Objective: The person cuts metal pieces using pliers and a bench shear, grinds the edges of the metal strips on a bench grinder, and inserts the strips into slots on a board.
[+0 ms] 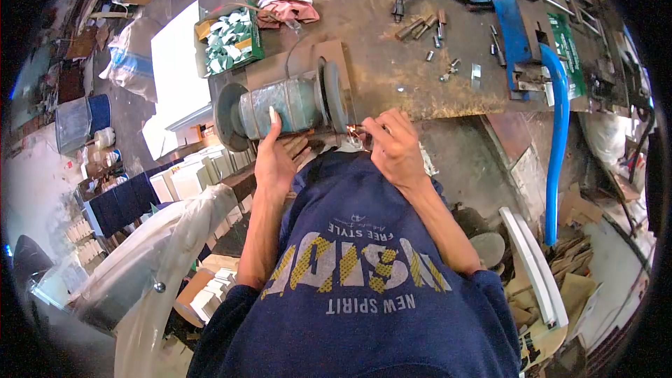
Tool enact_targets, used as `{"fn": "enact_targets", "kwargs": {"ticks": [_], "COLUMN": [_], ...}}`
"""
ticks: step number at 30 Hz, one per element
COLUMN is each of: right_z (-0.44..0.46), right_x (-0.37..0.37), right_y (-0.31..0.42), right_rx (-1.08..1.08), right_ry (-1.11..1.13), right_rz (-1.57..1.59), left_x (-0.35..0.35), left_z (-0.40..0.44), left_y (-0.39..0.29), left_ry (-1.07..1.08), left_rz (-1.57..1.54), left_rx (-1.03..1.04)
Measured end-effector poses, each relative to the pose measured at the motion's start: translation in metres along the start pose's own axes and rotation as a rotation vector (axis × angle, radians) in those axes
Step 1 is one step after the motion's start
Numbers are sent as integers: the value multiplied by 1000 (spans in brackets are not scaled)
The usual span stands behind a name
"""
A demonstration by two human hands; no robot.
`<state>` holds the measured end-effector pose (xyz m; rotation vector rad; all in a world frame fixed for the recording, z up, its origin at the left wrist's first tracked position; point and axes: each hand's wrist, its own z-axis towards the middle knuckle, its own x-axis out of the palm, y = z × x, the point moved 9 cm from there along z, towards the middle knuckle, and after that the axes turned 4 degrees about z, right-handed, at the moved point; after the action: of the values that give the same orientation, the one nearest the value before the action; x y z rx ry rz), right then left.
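A bench grinder [280, 106] with a wheel at each end stands at the near edge of the brown workbench [378, 84]. My left hand [274, 161] is at the grinder's near side, thumb raised against its body and fingers apart, with nothing held. Close to the right-hand wheel [336, 98], my right hand [395, 147] is closed, fingers pinched around a small piece whose shape I cannot make out. An orange glow or sparks show between the fingertips and the wheel's lower edge.
Behind the grinder is a green box [231, 40] of small pieces beside a white box [178, 63]. Short metal parts [423, 26] lie farther back. A blue lever tool [556, 133] overhangs the bench at right. White strips [535, 266] stand below it.
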<state>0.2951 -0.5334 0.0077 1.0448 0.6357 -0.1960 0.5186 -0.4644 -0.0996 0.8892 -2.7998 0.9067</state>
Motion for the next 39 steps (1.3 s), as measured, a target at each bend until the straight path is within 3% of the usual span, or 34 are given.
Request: {"fn": "enact_targets", "kwargs": {"ticks": [25,39], "right_z": [-1,15], "right_x": [-1,-27], "right_y": [7,20], "right_rx": [43,96], "right_ry": [-55,-178], "right_rz": [-22,-13], "left_x": [4,5], "left_z": [-10,-5], "left_y": [-11,-9], "left_ry": [-103,14], "left_rz": [101,155], "left_rx": [49,81]}}
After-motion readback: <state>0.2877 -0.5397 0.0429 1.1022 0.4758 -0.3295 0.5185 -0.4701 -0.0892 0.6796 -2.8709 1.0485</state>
